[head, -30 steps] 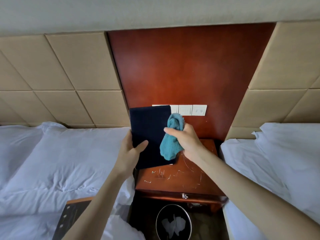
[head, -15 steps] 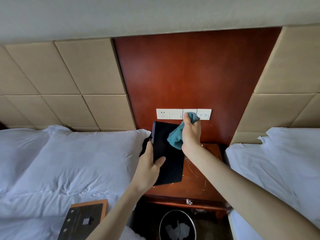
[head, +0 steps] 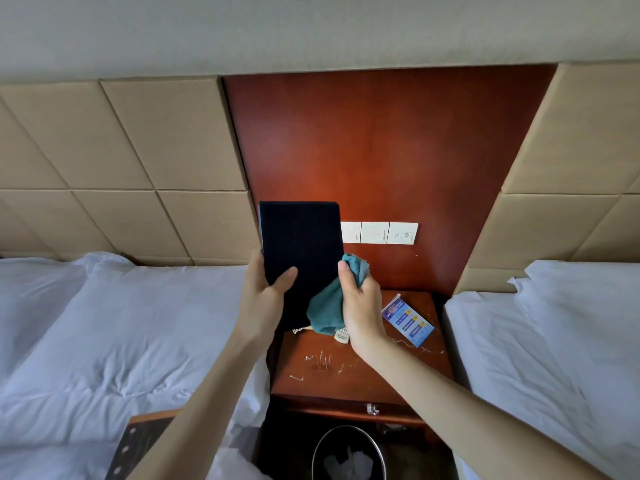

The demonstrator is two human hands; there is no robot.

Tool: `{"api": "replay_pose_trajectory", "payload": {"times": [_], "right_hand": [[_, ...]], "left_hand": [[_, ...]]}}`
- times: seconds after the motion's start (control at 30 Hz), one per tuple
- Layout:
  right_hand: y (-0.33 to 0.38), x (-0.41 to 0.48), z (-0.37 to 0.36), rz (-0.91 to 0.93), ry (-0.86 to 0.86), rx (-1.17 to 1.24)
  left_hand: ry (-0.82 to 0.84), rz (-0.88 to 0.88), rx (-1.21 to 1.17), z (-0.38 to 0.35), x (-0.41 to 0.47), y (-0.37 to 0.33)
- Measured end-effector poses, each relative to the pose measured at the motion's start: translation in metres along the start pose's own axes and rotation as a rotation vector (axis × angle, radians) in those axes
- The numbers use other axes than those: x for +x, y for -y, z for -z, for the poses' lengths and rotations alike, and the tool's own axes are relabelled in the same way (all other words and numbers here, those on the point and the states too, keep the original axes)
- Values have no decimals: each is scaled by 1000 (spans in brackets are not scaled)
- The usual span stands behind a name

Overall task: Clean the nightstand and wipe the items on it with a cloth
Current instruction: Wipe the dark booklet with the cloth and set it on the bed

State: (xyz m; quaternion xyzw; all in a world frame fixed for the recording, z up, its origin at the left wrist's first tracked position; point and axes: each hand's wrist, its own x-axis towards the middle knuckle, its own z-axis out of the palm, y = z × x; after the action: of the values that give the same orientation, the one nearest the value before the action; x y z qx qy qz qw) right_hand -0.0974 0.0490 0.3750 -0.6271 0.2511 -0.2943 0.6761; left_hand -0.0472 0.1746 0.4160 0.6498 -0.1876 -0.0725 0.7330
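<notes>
L hand grips black folder upright over nightstand; R hand clutches teal cloth beside it

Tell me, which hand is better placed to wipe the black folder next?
Right. The right hand grips the teal cloth beside the lower right edge of the black folder; the left hand is busy holding the folder up.

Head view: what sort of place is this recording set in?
Most likely a twin hotel room: a left bed and right bed in white linen flank a scratched wooden nightstand, with padded wall panels behind, a switch row above it and a printed card on top.
</notes>
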Motion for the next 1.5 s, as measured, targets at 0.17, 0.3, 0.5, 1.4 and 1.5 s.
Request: {"api": "replay_pose_trajectory", "payload": {"times": [0.17,0.3,0.5,1.4,1.5], "right_hand": [[-3,-2,3,-49,32,7],[-8,0,10,-157,62,96],[-9,-2,17,-306,213,284],[28,14,56,808,421,-882],[38,15,64,1022,467,-985]], "left_hand": [[-91,51,-43,0,3,6],[-182,162,-81,-2,1,19],[-258,259,-186,3,8,33],[139,599,-526,18,29,30],[251,601,-755,34,24,25]]}}
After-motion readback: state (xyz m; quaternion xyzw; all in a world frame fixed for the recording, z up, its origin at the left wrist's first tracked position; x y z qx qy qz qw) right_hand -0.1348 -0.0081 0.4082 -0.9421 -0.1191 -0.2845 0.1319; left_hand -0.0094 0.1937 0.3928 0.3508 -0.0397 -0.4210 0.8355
